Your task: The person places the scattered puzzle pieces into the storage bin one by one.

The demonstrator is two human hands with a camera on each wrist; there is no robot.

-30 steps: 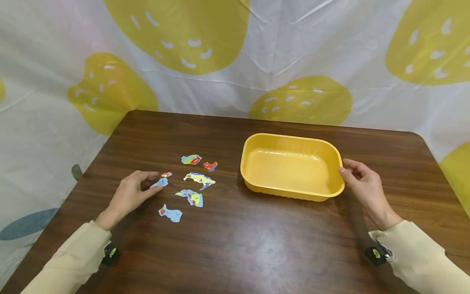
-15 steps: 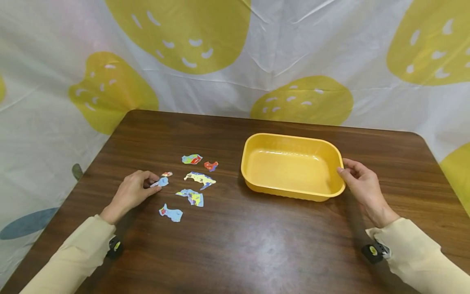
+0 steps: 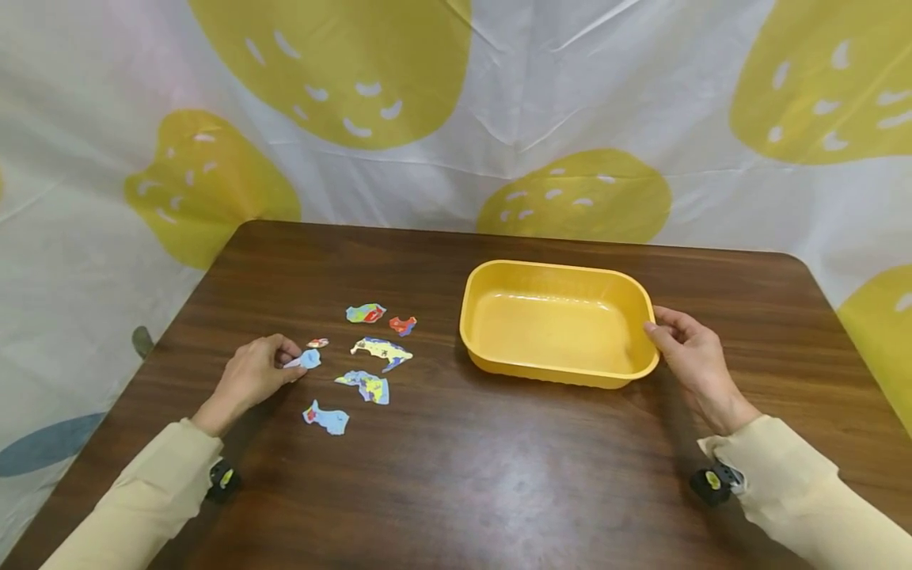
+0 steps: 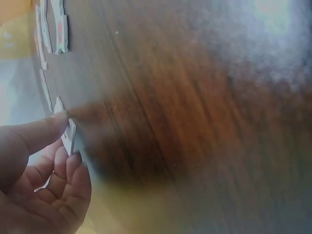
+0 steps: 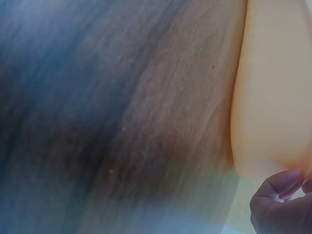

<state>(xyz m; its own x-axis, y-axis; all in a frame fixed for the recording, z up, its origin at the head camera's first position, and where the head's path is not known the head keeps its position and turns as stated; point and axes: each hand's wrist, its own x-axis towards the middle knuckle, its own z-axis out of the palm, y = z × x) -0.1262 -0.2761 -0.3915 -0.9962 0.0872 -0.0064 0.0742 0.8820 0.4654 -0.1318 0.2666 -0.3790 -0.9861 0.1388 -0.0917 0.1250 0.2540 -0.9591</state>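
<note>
My left hand (image 3: 251, 374) is at the left of the table, pinching a light blue, irregularly cut puzzle piece (image 3: 309, 359) between thumb and fingers. In the left wrist view the same piece (image 4: 72, 136) shows its thin pale edge, tilted in the fingers. Just beyond it lies a small red-and-white piece (image 3: 317, 343). Over at the right, my right hand (image 3: 693, 360) grips the right rim of a yellow plastic basin (image 3: 549, 370), thumb over the edge. Its fingers are partly hidden behind the wall. Nothing lies inside the basin.
Several flat colourful pieces lie between left hand and basin: a green-red one (image 3: 366, 313), a red one (image 3: 402, 325), a cream-and-blue one (image 3: 381, 351), a blue-yellow one (image 3: 366, 386) and a pale blue one (image 3: 326, 417). A patterned curtain (image 3: 399, 190) hangs behind the brown table (image 3: 456, 475).
My left fingers have closed in from an open spread around the light blue piece to a pinch on it. The right hand stays on the basin rim; the view has shifted slightly.
</note>
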